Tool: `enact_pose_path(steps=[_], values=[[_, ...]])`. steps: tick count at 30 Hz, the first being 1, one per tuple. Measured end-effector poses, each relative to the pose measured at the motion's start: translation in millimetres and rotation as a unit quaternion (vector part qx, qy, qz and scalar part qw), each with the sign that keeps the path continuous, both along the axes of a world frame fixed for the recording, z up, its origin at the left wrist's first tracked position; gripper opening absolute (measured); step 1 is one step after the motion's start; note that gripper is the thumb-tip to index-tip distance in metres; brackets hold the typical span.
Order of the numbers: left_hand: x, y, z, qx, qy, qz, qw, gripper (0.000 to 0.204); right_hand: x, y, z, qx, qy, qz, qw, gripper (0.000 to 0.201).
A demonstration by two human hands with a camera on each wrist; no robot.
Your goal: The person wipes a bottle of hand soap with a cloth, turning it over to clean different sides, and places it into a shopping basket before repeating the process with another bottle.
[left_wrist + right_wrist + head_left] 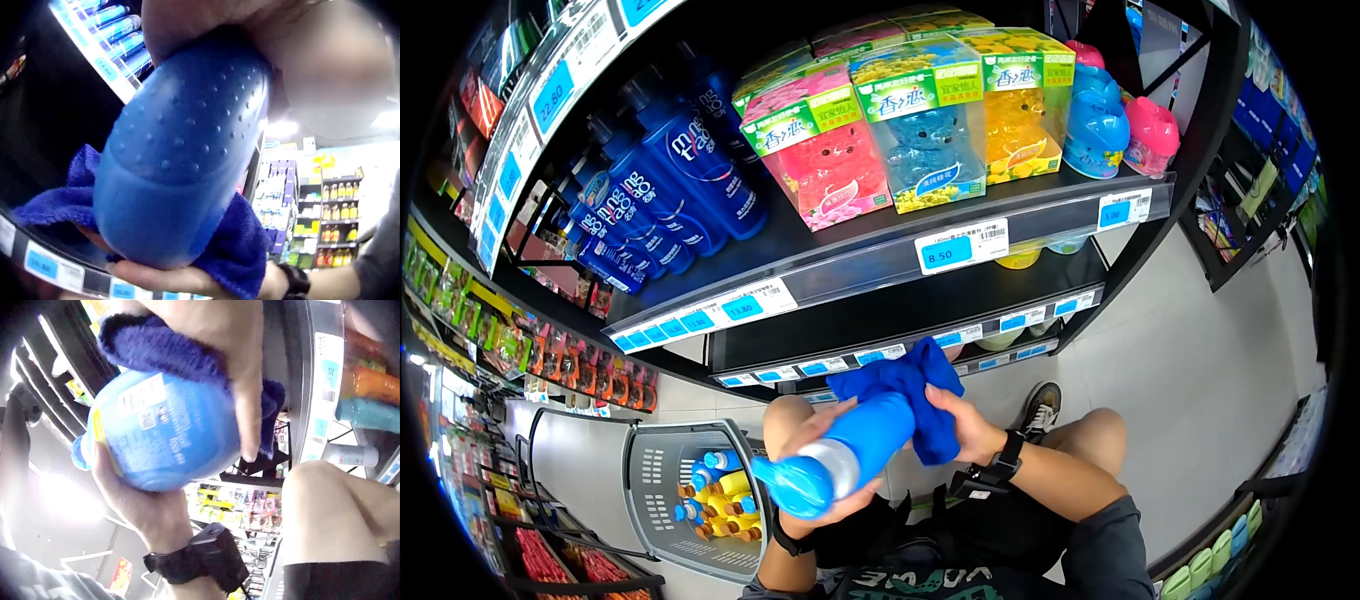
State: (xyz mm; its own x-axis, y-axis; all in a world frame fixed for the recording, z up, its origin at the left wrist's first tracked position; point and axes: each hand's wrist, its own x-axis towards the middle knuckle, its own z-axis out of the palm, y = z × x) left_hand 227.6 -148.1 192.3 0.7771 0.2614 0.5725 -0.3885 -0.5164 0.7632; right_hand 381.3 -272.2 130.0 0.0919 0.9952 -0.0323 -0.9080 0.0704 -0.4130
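My left hand point(802, 428) grips a blue plastic bottle point(878, 432) around its body, the translucent blue cap tilted toward me. In the left wrist view, raised dots cover part of the bottle point(181, 125). A blue cloth point(935, 400) is bunched against its base end, and my right hand point(970, 425) holds this cloth with the thumb on top. In the right wrist view, the cloth point(165, 353) lies between my right hand point(215, 328) and the bottle point(169, 434), whose printed label faces that camera.
A shelf point(840, 265) before me carries boxed bear-shaped items point(930, 130), dark blue pump bottles point(690, 150) and pink and blue containers point(1095, 125). On the floor at left stands a grey basket point(645, 490) with several yellow and blue bottles. My knees flank the work.
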Motion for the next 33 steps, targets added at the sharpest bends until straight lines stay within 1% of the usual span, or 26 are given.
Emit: enact_pose_path(steps=[1, 3, 4, 6, 7, 8, 9, 10, 12, 13, 14, 16, 17, 18, 20, 21, 22, 24, 25, 26, 28, 29, 30, 31, 32, 33], values=[[-0.2, -0.2, 2.1, 0.002, 0.004, -0.002, 1.000, 0.082, -0.5, 4.0, 3.8, 0.001, 0.019, -0.019, 1.000, 0.059], [1.9, -4.6, 13.8, 0.175, 0.091, 0.081, 0.977, 0.085, -0.4, 7.1, 7.1, -0.007, 0.031, -0.045, 0.998, 0.055], [2.8, -8.0, 15.4, 0.179, 0.093, 0.077, 0.976, 0.085, 0.6, 8.0, 7.6, -0.017, 0.041, -0.070, 0.997, 0.052], [2.7, -19.6, 12.0, 0.139, 0.091, 0.210, 0.963, 0.084, 2.3, 8.9, 2.9, -0.014, 0.070, -0.078, 0.994, 0.047], [3.0, -22.9, 6.0, 0.081, 0.093, 0.240, 0.963, 0.085, 1.5, 8.8, -2.4, -0.035, 0.017, -0.111, 0.993, 0.049], [8.2, -26.4, -7.8, -0.010, 0.031, 0.260, 0.965, 0.080, 1.2, 8.4, -5.5, -0.058, -0.037, -0.141, 0.988, 0.052], [14.0, -31.5, -4.9, -0.095, -0.003, 0.233, 0.968, 0.077, -4.3, 9.1, 14.3, -0.057, -0.040, -0.199, 0.978, 0.043], [17.8, -34.7, -1.2, -0.181, -0.037, 0.205, 0.961, 0.073, -5.6, 7.0, 11.9, -0.058, -0.040, -0.198, 0.978, 0.043], [17.7, -33.3, -5.5, -0.272, -0.080, 0.202, 0.937, 0.067, -11.7, -1.1, 5.5, -0.048, -0.138, -0.206, 0.968, 0.030], [24.0, -34.0, -5.8, -0.257, -0.105, 0.254, 0.926, 0.053, -12.9, -5.4, 6.7, -0.042, -0.231, -0.188, 0.954, 0.029], [22.8, -32.1, -7.0, -0.255, -0.105, 0.256, 0.927, 0.053, -15.6, -9.6, 11.4, -0.019, -0.283, -0.184, 0.941, 0.039], [18.5, -26.0, -9.4, -0.268, -0.158, 0.256, 0.915, 0.047, -27.8, -6.2, 16.7, 0.026, -0.357, -0.270, 0.894, 0.057], [19.1, -23.2, -9.4, -0.255, -0.172, 0.266, 0.914, 0.042, -29.9, -1.5, 13.1, 0.047, -0.377, -0.302, 0.874, 0.073], [18.6, -20.6, -7.6, -0.255, -0.168, 0.266, 0.914, 0.042, -24.6, -4.6, 19.6, 0.078, -0.469, -0.245, 0.845, 0.081], [15.5, -16.5, -2.8, -0.237, -0.164, 0.269, 0.919, 0.041, -28.7, -4.9, 8.8, 0.064, -0.585, -0.270, 0.762, 0.082], [14.5, -15.3, -2.2, -0.228, -0.147, 0.277, 0.922, 0.045, -23.2, -5.2, 3.8, 0.095, -0.707, -0.217, 0.667, 0.078], [13.3, -15.5, -2.5, -0.226, -0.145, 0.278, 0.922, 0.045, -25.9, -5.6, 3.8, 0.096, -0.704, -0.218, 0.669, 0.078], [9.2, -17.8, -4.6, -0.204, -0.067, 0.298, 0.930, 0.049, -32.5, -7.9, 10.6, 0.124, -0.670, -0.198, 0.705, 0.072], [2.6, -19.1, -14.5, -0.255, -0.060, 0.291, 0.920, 0.053, -34.2, -8.7, 10.5, 0.143, -0.688, -0.183, 0.688, 0.070], [-4.5, -21.5, -25.4, -0.271, -0.064, 0.285, 0.917, 0.057, -32.7, -8.4, 12.2, 0.142, -0.687, -0.184, 0.689, 0.070], [-9.3, -28.1, -38.6, -0.411, -0.023, 0.262, 0.873, 0.070, -25.3, -8.0, 20.0, 0.218, -0.751, -0.166, 0.601, 0.075], [-10.2, -29.6, -38.7, -0.411, -0.020, 0.260, 0.873, 0.070, -20.6, -12.0, 27.0, 0.215, -0.722, -0.148, 0.641, 0.078], [-6.3, -32.7, -29.8, -0.420, -0.041, 0.167, 0.891, 0.064, -19.3, -11.6, 25.3, 0.212, -0.722, -0.152, 0.641, 0.078], [-3.2, -34.4, -24.8, -0.426, -0.063, 0.072, 0.900, 0.062, -17.6, -9.6, 20.7, 0.193, -0.703, -0.157, 0.666, 0.078], [-8.8, -30.9, -39.3, -0.273, -0.033, 0.228, 0.934, 0.063, -15.9, -6.9, 13.8, 0.173, -0.684, -0.162, 0.690, 0.078], [-8.4, -30.9, -40.8, -0.289, -0.028, 0.275, 0.917, 0.060, -15.9, -1.1, 8.5, 0.181, -0.639, -0.191, 0.723, 0.074]])
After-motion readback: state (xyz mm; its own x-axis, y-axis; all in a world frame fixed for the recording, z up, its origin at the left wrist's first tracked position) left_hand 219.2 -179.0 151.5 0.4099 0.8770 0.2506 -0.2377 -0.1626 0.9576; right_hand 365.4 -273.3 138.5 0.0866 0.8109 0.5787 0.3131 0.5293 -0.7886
